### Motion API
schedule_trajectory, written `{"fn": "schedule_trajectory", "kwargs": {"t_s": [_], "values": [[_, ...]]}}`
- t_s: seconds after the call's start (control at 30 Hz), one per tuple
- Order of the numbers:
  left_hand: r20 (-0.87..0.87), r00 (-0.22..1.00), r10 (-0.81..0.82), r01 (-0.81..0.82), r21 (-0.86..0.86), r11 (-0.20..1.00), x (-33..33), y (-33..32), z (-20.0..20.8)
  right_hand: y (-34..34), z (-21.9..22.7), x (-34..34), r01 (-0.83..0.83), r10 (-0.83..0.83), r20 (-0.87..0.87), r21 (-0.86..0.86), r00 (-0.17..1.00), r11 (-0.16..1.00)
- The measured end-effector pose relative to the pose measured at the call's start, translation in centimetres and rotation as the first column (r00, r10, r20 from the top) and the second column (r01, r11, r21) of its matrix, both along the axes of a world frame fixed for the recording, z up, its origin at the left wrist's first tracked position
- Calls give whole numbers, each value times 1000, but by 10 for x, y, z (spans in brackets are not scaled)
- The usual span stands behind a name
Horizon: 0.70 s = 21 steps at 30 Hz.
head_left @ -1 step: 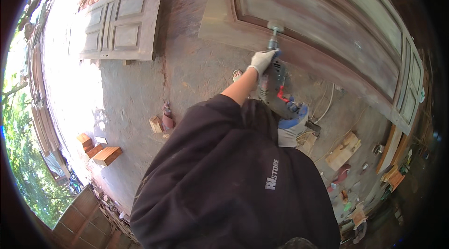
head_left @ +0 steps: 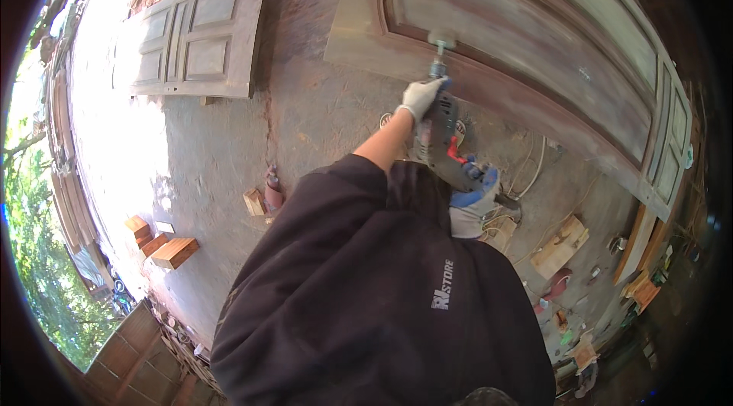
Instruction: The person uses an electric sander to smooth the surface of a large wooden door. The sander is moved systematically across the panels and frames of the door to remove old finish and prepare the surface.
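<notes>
A grey power drill [head_left: 439,131] with a red part runs between my two gloved hands. Wrapped round its front, just behind the chuck, is my left hand [head_left: 421,97] in a white glove. My right hand [head_left: 477,196], in a blue and grey glove, grips the rear handle; its fingers are partly hidden. A shaft from the chuck ends in a blurred round pale head [head_left: 442,40]. That head lies against the dark moulding at the lower left of a large wooden door's panel [head_left: 489,9]. The door's surface looks partly pale and partly reddish brown.
Another panelled door [head_left: 206,36] lies at the left, raised off the ground. Wooden blocks [head_left: 174,253] stand at the lower left. A board [head_left: 560,246] and looped cables [head_left: 538,169] lie to my right. A reddish-brown object [head_left: 273,194] sits beside a small block.
The drill and both hands have shifted slightly left. The blurred head has moved a little left and up along the moulding. Both hands keep their grip.
</notes>
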<state>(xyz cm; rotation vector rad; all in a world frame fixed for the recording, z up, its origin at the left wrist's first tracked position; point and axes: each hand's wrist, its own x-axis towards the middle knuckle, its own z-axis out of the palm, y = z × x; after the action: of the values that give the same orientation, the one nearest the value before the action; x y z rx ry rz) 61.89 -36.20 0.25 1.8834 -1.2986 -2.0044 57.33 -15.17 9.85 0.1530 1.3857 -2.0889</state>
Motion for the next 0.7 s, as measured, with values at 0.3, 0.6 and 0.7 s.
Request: {"fn": "schedule_trajectory", "kwargs": {"t_s": [0.3,0.6,0.7], "values": [[-91,957,277,-277,12,961,57,-66,-9,-77,-14,23,-99,117,166,-116,979,988],[-48,987,155,-154,23,988,32,-33,-9,-45,7,5,-61,74,175,-77,982,995],[-186,943,275,-268,64,961,45,-42,-11,-63,4,-3,-55,66,207,-59,976,997]]}}
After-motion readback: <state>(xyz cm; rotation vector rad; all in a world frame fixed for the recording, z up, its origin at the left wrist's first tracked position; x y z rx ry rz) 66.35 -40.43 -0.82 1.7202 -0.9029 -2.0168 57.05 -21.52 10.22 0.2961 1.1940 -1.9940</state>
